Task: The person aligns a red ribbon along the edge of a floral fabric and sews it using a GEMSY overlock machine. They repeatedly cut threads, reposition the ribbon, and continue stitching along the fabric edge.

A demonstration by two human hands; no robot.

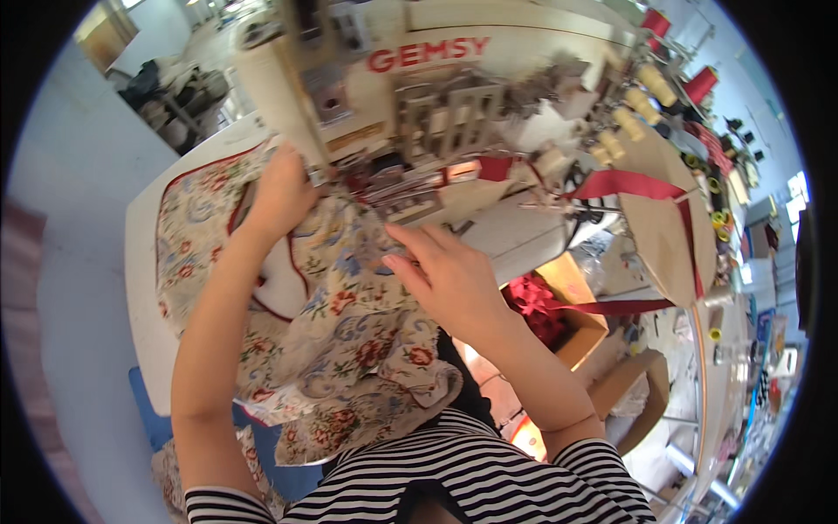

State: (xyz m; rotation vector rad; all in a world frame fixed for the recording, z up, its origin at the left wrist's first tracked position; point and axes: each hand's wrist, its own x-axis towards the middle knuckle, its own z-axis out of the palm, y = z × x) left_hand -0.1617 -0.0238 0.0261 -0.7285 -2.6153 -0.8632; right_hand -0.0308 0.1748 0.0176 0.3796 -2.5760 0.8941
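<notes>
A floral fabric piece (367, 341), cream with red and blue flowers and dark red bound edges, lies bunched across the front of a sewing machine (541, 44) and hangs down toward my lap. Beside the machine's needle area, my left hand (284, 192) is curled on the fabric, its fingertips partly hidden. My right hand (458, 275) rests at the cloth's right side, palm down, with thumb and index finger apart. Dark red binding tape (496, 168) enters the machine's metal guide just beyond my right hand. The needle point itself is blurred.
More red tape (624, 183) loops over a cardboard piece (668, 227) on the right. Below it stands an open box (580, 341) with red tape inside. Thread cones (642, 100) crowd the far right. Another floral piece (166, 472) lies low at the left.
</notes>
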